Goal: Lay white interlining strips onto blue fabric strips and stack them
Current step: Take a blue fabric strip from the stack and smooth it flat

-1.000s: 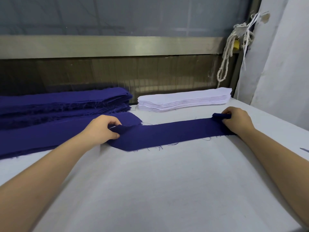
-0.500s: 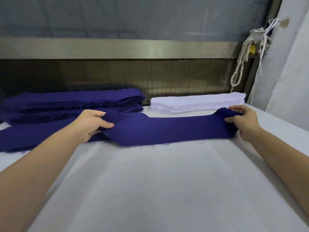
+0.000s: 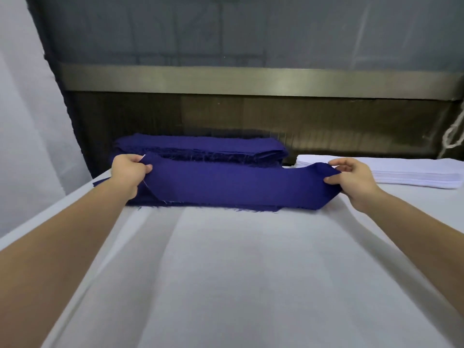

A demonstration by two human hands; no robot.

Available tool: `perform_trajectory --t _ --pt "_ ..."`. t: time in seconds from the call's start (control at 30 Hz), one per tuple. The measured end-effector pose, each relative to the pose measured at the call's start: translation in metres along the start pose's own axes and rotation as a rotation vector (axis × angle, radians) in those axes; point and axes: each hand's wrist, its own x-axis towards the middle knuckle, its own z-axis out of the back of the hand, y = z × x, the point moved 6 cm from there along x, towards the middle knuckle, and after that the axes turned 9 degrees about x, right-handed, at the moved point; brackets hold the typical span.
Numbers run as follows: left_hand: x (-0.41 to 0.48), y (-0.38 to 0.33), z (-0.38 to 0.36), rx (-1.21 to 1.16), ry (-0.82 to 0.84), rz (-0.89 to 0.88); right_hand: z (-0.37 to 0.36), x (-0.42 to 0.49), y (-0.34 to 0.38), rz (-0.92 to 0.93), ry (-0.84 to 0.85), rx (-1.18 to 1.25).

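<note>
Aloft, blue fabric strip (image 3: pixel 233 183)

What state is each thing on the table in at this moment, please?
Blue strip: held up, spread between both hands.
Left hand: grips the strip's left end.
Right hand: pinches its right end.
Blue stack: lying flat at the back.
White interlining stack: lying flat at the right.

Two hands stretch a long dark-blue fabric strip (image 3: pixel 233 183) across mid-frame.
Left hand (image 3: pixel 128 171) and right hand (image 3: pixel 352 177) pinch its ends; stacked white interlining strips (image 3: pixel 411 173) lie at right, on the white cloth-covered table (image 3: pixel 238 272).
</note>
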Motion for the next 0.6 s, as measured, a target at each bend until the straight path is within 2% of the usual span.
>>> perform_trajectory --t 0.13,0.37,0.6 --pt "0.027 0.014 0.020 0.082 -0.074 0.018 -0.030 0.002 -0.001 0.009 0.047 -0.046" --pt "0.058 0.032 0.038 0.288 -0.117 -0.053 -0.067 0.005 -0.002 0.040 0.089 -0.147" --pt "0.070 0.047 0.038 0.475 -0.054 -0.081 -0.081 0.009 -0.013 0.097 0.122 -0.375"
